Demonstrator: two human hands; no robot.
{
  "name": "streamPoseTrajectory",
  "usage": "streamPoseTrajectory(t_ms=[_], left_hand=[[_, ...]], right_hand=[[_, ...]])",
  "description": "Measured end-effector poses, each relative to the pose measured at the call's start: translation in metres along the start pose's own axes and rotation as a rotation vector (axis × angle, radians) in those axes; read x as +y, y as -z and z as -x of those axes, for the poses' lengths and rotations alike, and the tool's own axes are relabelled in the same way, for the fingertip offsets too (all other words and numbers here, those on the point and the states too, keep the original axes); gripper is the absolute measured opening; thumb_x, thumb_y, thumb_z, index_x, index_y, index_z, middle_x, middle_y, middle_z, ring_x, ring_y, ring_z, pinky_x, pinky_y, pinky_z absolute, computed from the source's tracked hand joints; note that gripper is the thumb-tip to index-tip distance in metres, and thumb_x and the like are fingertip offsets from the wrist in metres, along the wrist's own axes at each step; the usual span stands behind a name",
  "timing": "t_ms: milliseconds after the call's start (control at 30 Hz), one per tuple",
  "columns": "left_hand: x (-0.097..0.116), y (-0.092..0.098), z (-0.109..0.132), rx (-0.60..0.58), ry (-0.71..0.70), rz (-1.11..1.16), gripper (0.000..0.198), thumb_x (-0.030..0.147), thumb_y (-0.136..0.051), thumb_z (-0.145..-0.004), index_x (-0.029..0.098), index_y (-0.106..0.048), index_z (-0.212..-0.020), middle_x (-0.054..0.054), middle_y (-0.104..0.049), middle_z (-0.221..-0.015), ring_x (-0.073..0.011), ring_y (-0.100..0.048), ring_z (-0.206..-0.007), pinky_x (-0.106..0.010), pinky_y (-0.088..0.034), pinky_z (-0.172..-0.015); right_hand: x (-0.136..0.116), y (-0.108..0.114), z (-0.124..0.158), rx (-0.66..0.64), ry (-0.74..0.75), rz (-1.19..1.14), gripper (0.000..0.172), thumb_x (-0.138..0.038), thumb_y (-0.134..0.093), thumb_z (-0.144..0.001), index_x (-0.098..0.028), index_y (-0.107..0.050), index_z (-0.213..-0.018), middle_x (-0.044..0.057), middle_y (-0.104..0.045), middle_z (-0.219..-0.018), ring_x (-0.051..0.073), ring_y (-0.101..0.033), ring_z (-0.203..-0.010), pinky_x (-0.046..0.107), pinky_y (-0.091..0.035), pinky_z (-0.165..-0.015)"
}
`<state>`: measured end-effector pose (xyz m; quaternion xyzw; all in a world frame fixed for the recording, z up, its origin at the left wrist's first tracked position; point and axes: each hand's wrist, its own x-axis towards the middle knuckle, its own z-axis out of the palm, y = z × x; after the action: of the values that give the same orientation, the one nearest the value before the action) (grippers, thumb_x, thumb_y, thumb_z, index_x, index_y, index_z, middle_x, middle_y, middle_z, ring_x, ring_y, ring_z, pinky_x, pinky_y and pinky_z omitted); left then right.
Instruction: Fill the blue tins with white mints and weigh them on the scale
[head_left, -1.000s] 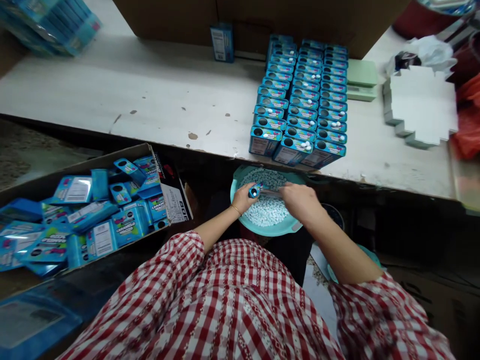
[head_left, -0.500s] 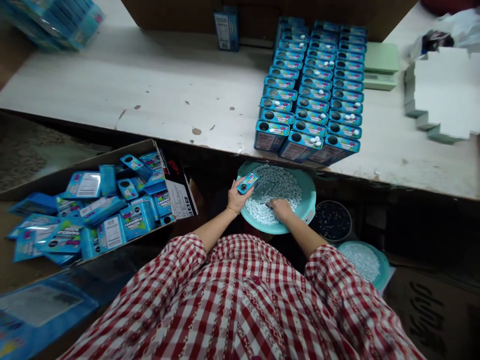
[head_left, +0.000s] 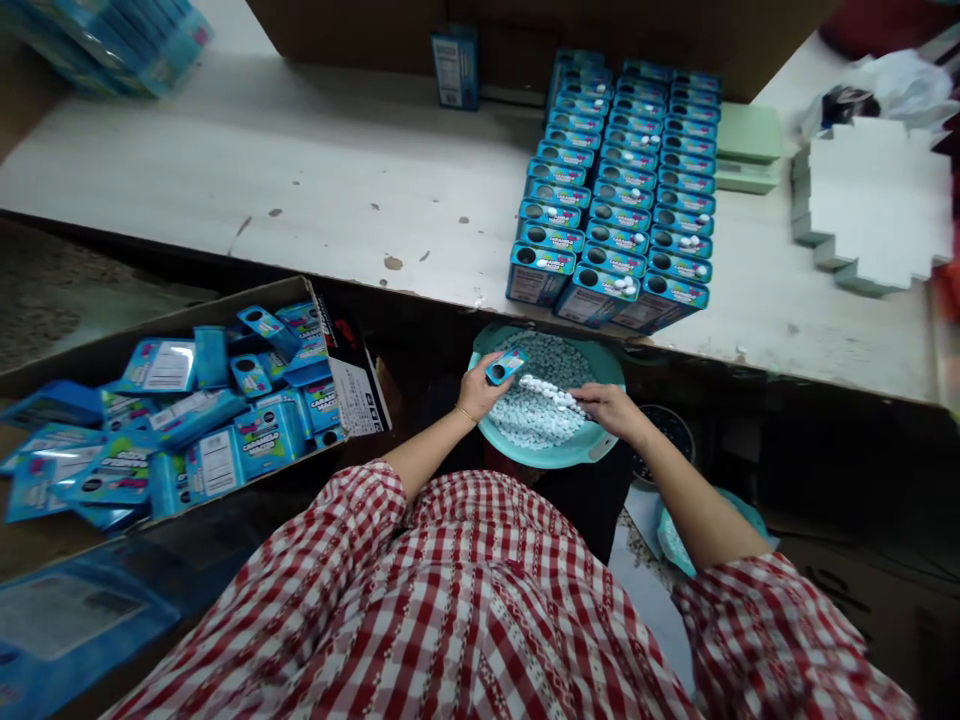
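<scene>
Presently, left hand (head_left: 480, 392) grips small blue box (head_left: 505, 366) at frame centre; right hand (head_left: 611, 405) clasps tablet-laden strip (head_left: 551, 392), long axis aimed left at box.

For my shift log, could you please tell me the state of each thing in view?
Left hand, grip shut on small blue cardboard box.
Right hand, grip shut on narrow tablet-loaded scoop.
Round teal plastic basin, part-filled with white tablets.
Rows of blue boxes, upright.
Brown cardboard carton, open.
</scene>
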<state>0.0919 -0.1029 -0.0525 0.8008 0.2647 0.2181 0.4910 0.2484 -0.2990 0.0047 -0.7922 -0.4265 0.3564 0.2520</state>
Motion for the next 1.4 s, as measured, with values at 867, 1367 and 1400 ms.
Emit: streamPoseTrajectory(t_ms=[867, 1367, 1400], left_hand=[[-0.021, 0.002, 0.019, 0.131, -0.054, -0.040, 0.042, 0.037, -0.068, -0.068, 0.019, -0.059, -0.105, -0.004, -0.069, -0.099, -0.0220, -0.064, -0.098, -0.051, -0.024, -0.111], [-0.017, 0.000, 0.012, 0.174, 0.024, 0.011, 0.039, 0.034, -0.069, -0.068, 0.018, -0.060, -0.103, -0.002, -0.069, -0.088, -0.0171, -0.066, -0.084, -0.042, -0.032, -0.108], [-0.015, 0.000, 0.011, 0.161, 0.031, 0.013, 0.040, 0.034, -0.068, -0.069, 0.018, -0.059, -0.104, -0.002, -0.069, -0.087, -0.0168, -0.066, -0.082, -0.040, -0.037, -0.104]], right_hand=[[-0.013, -0.060, -0.031, -0.067, -0.307, 0.633, 0.041, -0.008, -0.030, -0.086, -0.014, -0.060, -0.114, 0.015, -0.062, -0.109, 0.022, -0.058, -0.096, 0.029, -0.044, -0.076], [0.017, -0.054, -0.019, -0.262, -0.106, 0.359, 0.045, -0.003, -0.041, -0.075, -0.023, -0.068, -0.105, 0.002, -0.066, -0.106, 0.015, -0.058, -0.099, 0.020, -0.041, -0.082], [0.013, -0.044, -0.014, -0.244, -0.092, 0.336, 0.045, -0.004, -0.040, -0.075, -0.023, -0.068, -0.104, 0.001, -0.067, -0.103, 0.014, -0.058, -0.096, 0.020, -0.041, -0.081]])
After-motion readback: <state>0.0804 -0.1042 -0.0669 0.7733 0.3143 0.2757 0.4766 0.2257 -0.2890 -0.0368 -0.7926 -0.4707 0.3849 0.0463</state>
